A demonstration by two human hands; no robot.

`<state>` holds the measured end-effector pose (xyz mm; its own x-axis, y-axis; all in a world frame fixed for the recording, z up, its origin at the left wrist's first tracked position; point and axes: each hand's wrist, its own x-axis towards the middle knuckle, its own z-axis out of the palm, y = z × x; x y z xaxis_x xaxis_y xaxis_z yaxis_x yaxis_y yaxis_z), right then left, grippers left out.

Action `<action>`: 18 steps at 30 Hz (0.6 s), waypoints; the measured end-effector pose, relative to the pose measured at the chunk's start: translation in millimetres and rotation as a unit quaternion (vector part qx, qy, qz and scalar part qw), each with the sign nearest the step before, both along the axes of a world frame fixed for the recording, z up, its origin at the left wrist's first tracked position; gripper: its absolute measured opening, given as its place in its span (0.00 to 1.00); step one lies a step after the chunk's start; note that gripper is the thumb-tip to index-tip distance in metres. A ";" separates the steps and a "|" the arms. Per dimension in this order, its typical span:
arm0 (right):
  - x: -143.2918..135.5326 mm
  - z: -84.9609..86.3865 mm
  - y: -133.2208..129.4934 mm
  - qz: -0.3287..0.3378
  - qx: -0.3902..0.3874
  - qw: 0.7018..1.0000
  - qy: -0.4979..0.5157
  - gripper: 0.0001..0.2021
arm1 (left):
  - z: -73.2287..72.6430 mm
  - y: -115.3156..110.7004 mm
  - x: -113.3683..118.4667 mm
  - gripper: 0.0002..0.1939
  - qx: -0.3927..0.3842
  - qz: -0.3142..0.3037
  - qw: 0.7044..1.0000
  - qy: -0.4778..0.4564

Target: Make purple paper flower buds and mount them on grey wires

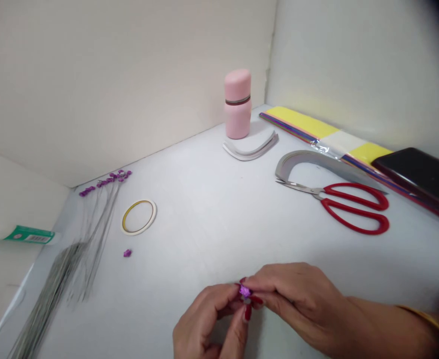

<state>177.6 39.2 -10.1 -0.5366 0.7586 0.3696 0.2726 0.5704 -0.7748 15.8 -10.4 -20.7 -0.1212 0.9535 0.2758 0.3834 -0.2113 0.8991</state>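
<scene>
A small shiny purple piece [245, 290] is pinched between the fingertips of both hands near the bottom centre, with a greyish bit just under it. My left hand [214, 321] holds it from the left, thumb and fingers closed. From the right, my right hand [302, 299] grips the same piece with thumb and forefinger. Another small purple piece [127, 253] lies loose on the white table [204, 214]. Purple-tipped wires [102, 219] lie at the left, their tips toward the wall.
A tape roll [138, 217] and a bundle of grey wires [51, 299] are at left. Red-handled scissors [331, 199], grey strips [309, 162], a pink bottle [238, 104], a yellow-topped pack [302, 122] and a black phone-like object [421, 174] lie farther back and right.
</scene>
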 end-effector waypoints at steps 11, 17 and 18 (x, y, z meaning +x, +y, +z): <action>0.2 2.6 -0.8 0.002 0.013 1.000 -0.001 0.08 | -3.0 -1.0 -1.8 0.08 0.056 0.000 0.993 0.105; -1.6 5.4 2.1 -0.005 0.070 0.996 -0.052 0.10 | -1.3 -1.4 -4.1 0.08 0.089 0.022 0.982 0.168; -1.8 4.9 2.2 -0.006 0.101 0.993 -0.060 0.12 | -0.2 -1.0 -4.3 0.08 0.079 0.022 0.981 0.177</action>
